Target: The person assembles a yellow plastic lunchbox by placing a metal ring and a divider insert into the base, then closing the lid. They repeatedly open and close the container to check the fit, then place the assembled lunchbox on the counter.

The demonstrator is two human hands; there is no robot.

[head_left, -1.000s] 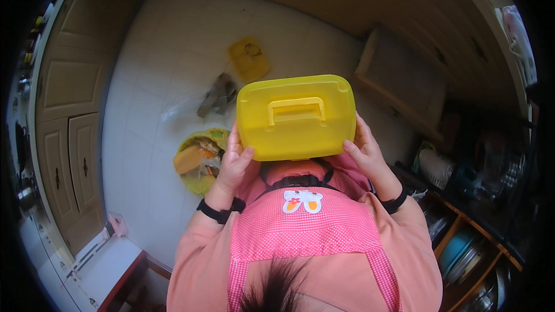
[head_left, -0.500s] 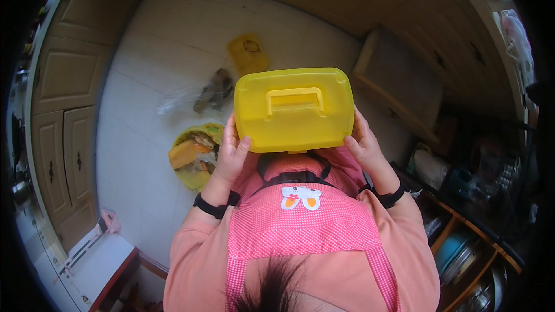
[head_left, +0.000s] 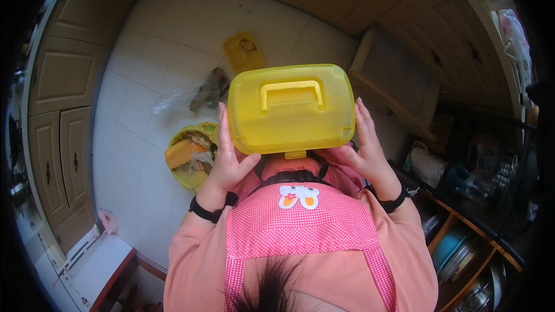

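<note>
A yellow translucent plastic box [head_left: 292, 121] with a carrying handle [head_left: 291, 88] folded on its lid is in front of my lap. A small latch [head_left: 295, 155] shows at its near edge. My left hand [head_left: 228, 150] presses along the box's left side, fingers straight and thumb near the front edge. On the right side my right hand [head_left: 368, 147] does the same, so the box is held between both hands. The fingers' far sides and the box's underside are hidden. A pink checked apron [head_left: 300, 225] with a rabbit patch lies below.
On the tiled floor to the left stands a yellow-green bin [head_left: 188, 182] with scraps in it. Beyond it lie a clear plastic bag [head_left: 173, 99] and a yellow flat tray [head_left: 243, 52]. Wooden cabinets [head_left: 66, 75] line the left. A shelf with dishes [head_left: 454, 254] is at lower right.
The box looks slightly larger, and more of its latch shows. My thumbs have moved off the lid's near corners, and my fingers are straighter along its sides.
</note>
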